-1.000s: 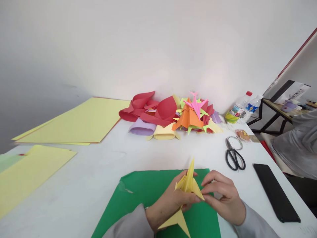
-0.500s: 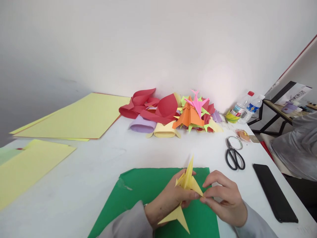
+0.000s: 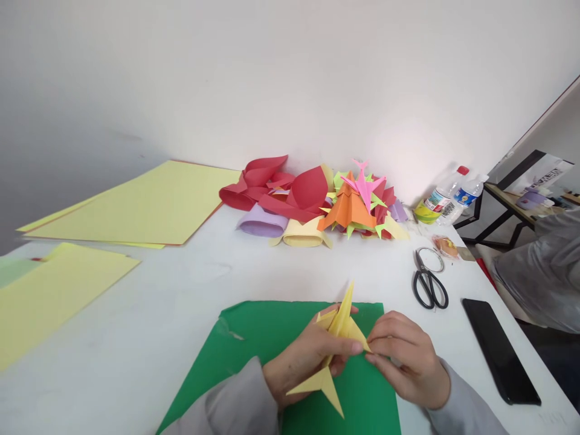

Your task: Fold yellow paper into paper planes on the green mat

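The left hand is gripping a yellow paper plane at mid-body, its thumb lying along the right wing and its fingers wrapping behind. The right hand is pinching the tip of that wing between thumb and fingers. The plane is pointing its nose toward the surface's far edge, its tail toward the person. Both hands are working on the near side; the plane is sitting over a green sheet, inside that sheet's right edge. From here I am unable to tell whether the tail is touching the sheet.

Along the right edge, a black smartphone is lying flat. Farther along, black-handled scissors are overlapping a tape roll with their blades. Two plastic bottles are standing near the far right corner. Along the far edge, red paper loops are lying beside an orange paper plane and a pink paper plane. Large yellow sheets are covering the far left corner.
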{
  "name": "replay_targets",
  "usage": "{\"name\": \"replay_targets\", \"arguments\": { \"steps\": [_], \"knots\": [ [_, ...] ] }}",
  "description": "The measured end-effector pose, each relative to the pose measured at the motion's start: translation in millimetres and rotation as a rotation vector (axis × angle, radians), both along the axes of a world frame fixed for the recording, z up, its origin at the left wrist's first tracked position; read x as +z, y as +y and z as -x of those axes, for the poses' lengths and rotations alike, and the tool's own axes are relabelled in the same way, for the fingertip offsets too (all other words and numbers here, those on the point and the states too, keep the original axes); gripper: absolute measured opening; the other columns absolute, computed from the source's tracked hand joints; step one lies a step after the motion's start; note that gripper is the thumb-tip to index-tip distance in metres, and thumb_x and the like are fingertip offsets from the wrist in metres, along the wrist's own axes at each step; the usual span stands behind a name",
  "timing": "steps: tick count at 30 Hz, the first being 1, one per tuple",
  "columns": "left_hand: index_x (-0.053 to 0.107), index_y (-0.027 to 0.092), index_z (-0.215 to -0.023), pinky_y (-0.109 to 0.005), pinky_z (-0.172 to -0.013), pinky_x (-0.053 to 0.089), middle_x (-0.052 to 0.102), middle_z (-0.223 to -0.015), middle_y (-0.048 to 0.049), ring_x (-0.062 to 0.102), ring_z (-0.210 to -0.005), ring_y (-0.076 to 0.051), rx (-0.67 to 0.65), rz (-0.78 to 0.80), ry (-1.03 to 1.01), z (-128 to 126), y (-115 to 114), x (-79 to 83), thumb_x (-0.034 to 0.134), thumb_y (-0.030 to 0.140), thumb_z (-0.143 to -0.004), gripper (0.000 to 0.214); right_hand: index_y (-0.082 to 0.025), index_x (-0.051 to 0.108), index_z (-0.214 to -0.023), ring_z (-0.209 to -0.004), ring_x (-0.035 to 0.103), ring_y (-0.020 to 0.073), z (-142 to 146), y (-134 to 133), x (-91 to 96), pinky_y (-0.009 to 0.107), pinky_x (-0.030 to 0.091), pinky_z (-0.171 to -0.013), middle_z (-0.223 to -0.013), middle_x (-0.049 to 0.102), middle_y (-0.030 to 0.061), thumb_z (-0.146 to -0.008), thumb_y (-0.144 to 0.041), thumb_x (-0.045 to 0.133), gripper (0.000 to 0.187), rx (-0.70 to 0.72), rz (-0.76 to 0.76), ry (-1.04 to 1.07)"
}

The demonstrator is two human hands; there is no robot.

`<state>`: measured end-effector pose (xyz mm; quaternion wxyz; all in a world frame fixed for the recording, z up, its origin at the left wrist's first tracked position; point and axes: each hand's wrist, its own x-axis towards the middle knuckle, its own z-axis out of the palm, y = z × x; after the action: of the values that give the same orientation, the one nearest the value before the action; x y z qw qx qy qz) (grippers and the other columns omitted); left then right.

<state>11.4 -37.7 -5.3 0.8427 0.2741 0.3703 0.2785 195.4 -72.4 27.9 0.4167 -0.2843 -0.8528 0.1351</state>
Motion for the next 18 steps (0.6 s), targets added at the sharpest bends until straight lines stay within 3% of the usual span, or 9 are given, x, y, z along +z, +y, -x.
{"name": "replay_targets", "arguments": {
  "steps": [6, 9, 12, 18],
  "knots": [
    [0.057, 0.017, -0.109, -0.018, -0.041, 0.037, 0.062, -0.056, 0.0055, 0.051, -0.044, -0.008, -0.004, -0.042, -0.011, 3, -2, 9.9, 0.085, 0.027, -0.057, 0.061, -0.017, 0.064, -0.09, -0.069, 0.055, 0.0173, 2, 0, -0.5, 0.031, 0.049, -0.059, -0.076, 0.062, 0.0076, -0.087, -0.007, 0.057, 0.012, -0.083, 0.074, 0.005],
    [0.064, 0.015, -0.091, -0.018, -0.048, 0.045, 0.066, -0.063, 0.0014, 0.059, -0.058, -0.011, 0.057, -0.014, -0.034, 1, -3, 12.7, 0.086, 0.024, -0.055, 0.043, -0.018, 0.066, -0.089, -0.071, 0.059, 0.0168, 1, 1, -2.9, 0.028, 0.051, -0.061, -0.078, 0.063, 0.0073, -0.088, -0.008, 0.058, 0.012, -0.116, 0.194, 0.042],
    [0.069, 0.011, -0.076, -0.018, -0.052, 0.046, 0.069, -0.069, -0.0029, 0.058, -0.057, -0.009, 0.018, 0.031, -0.012, 1, -4, 13.9, 0.083, 0.029, -0.06, 0.028, -0.018, 0.068, -0.092, -0.074, 0.062, 0.0163, -2, 3, -5.0, 0.026, 0.053, -0.065, -0.082, 0.065, 0.0074, -0.087, -0.01, 0.06, 0.013, -0.107, 0.269, 0.059],
    [0.072, 0.012, -0.071, -0.02, -0.052, 0.043, 0.068, -0.068, -0.0012, 0.052, -0.049, -0.007, -0.054, 0.107, 0.082, 3, -2, 16.3, 0.078, 0.032, -0.064, 0.022, -0.019, 0.071, -0.092, -0.073, 0.064, 0.0147, -7, 8, -7.4, 0.023, 0.052, -0.066, -0.082, 0.067, 0.0069, -0.087, -0.01, 0.058, 0.016, -0.089, 0.355, 0.068]
  ]
}}
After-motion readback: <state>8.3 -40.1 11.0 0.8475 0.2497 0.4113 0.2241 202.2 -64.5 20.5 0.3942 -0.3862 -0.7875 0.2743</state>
